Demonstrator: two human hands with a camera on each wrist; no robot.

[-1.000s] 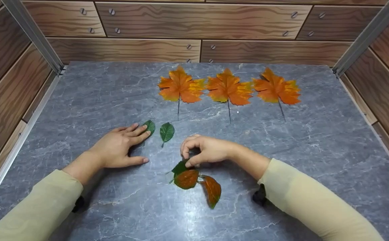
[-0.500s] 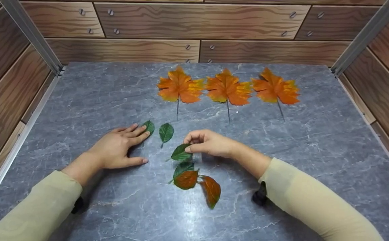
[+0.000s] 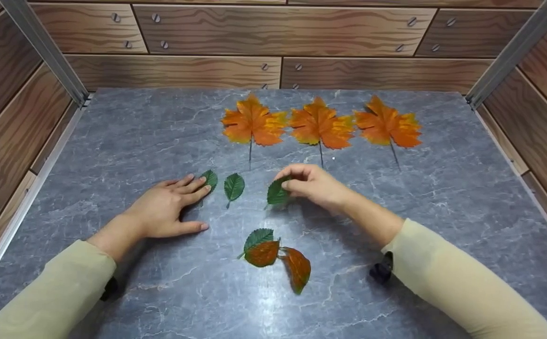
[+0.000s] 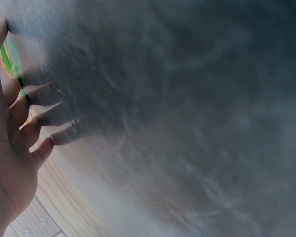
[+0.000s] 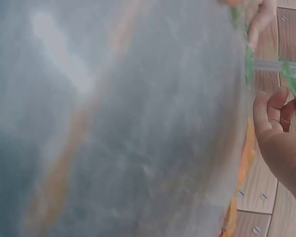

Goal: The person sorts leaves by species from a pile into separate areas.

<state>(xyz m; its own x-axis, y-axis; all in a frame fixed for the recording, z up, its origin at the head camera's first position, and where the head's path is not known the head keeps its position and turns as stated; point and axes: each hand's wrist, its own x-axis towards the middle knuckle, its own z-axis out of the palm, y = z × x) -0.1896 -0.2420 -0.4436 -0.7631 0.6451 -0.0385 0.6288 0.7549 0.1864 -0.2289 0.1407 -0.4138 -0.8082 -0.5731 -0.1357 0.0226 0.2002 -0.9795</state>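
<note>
Between thumb and fingers my right hand [image 3: 313,187] pinches a green leaf [image 3: 277,192], its stem end hanging down to the left. The same leaf [image 5: 293,81] shows at the right edge of the right wrist view. My left hand [image 3: 165,207] lies spread on the table, fingertips resting on another green leaf [image 3: 211,179]. Just right of that, a second green leaf [image 3: 234,187] lies flat with its stem toward me. Nearer to me, a green leaf [image 3: 258,238] sits partly under a reddish-brown leaf [image 3: 262,254], beside another reddish-brown leaf [image 3: 297,270].
Three orange maple leaves stand in a row at the back: a left one [image 3: 253,122], a middle one [image 3: 320,123] and a right one [image 3: 386,123], stems toward me. The grey marbled table [image 3: 137,127] is bounded by wood-patterned walls [image 3: 283,30] and metal posts [image 3: 50,52].
My right hand has lifted a green leaf off the small pile and carried it away from me and to the right. The left hand has stayed in place.
</note>
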